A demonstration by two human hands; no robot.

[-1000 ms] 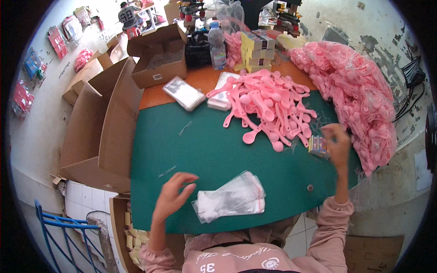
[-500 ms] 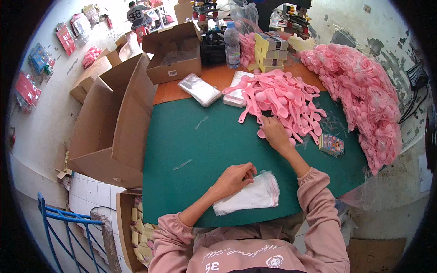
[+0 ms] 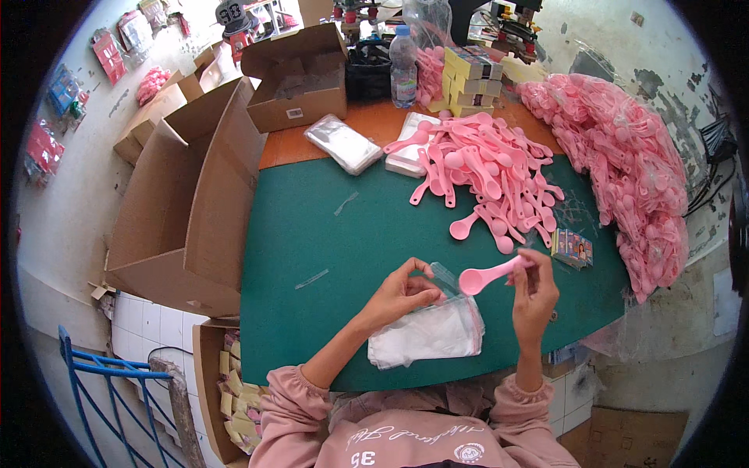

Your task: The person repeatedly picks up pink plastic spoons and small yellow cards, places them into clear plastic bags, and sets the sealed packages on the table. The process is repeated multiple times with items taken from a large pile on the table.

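My right hand [image 3: 535,290] pinches a pink plastic spoon [image 3: 485,278] by its handle, its bowl pointing left toward my other hand. At the top of a stack of clear plastic bags [image 3: 425,335], my left hand [image 3: 407,295] has its thumb and fingers closed on the lifted mouth of a clear bag [image 3: 446,277]. The spoon's bowl is close to that bag's edge; whether they touch I cannot tell. Farther off lies a heap of pink spoons [image 3: 488,168], and a small stack of printed cards [image 3: 572,248] sits to its right.
Two packs of clear bags [image 3: 343,144] [image 3: 407,148] lie toward the far edge of the green table mat [image 3: 312,234]. Large sacks of pink spoons [image 3: 616,164] line the right side. An open cardboard box [image 3: 164,210] stands left; a water bottle [image 3: 402,69] stands behind.
My right hand has come back from the heap with a pink spoon. My left hand has shifted slightly, and a bag's edge is now raised at its fingers.
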